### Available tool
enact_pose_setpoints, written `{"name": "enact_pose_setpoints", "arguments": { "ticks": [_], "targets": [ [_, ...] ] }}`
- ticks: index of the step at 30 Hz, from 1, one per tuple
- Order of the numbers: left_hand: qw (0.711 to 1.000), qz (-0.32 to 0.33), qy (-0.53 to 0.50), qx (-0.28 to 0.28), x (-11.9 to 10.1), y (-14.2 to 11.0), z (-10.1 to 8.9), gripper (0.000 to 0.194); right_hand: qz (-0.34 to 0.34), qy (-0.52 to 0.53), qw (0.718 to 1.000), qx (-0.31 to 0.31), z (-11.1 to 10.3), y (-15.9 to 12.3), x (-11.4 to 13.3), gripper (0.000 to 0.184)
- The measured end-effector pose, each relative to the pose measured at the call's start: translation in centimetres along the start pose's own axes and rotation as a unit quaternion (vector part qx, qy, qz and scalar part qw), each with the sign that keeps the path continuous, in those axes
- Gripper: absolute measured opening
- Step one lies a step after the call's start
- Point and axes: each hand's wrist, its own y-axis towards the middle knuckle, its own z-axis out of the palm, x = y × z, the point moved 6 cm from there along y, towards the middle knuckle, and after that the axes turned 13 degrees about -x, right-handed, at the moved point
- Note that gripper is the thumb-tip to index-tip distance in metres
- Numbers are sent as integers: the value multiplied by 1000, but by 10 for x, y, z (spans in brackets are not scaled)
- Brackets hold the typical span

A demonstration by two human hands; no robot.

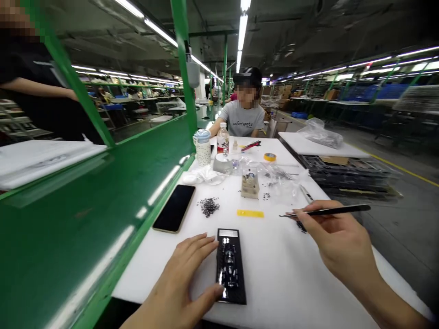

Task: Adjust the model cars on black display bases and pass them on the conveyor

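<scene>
A black model car on a rectangular black base (230, 267), with a silver plate at its far end, lies on the white tabletop. My left hand (181, 278) is beside its left edge, fingers and thumb spread, fingertips at or close to the base; firm contact cannot be made out. Between the thumb and fingers of my right hand (339, 237) is a pair of dark tweezers (338, 209), tips pointing left above the table. Small black parts (301, 226) lie partly hidden behind that hand. A yellow strip (250, 213) and a pile of tiny black parts (208, 207) lie beyond the car.
A phone (174, 208) lies at the left, by the green conveyor (103, 205). Farther back are a small clear box (250, 185), plastic bags (284, 183), a bottle (222, 139), a cup (203, 153) and orange tape (270, 156). A person (243, 114) sits opposite.
</scene>
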Motion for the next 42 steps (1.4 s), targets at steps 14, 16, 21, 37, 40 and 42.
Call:
{"name": "enact_pose_setpoints", "arguments": {
  "ticks": [14,16,21,37,40,42],
  "targets": [
    [709,-353,-596,-131,17,16,16,28,215,145,927,270,146,-98,28,46],
    [711,-352,-597,-120,18,16,19,30,223,143,924,275,147,-99,25,47],
    [707,-357,-602,-103,24,16,25,37,248,151,914,283,150,-104,24,50],
    [681,-369,-623,-105,29,13,26,30,101,140,946,273,145,-104,30,37],
    [676,-371,-628,-104,30,14,28,35,-59,168,951,253,139,-101,44,9],
    [672,-373,-630,-106,30,15,28,36,-191,192,931,246,133,-102,59,11]
  ]
}}
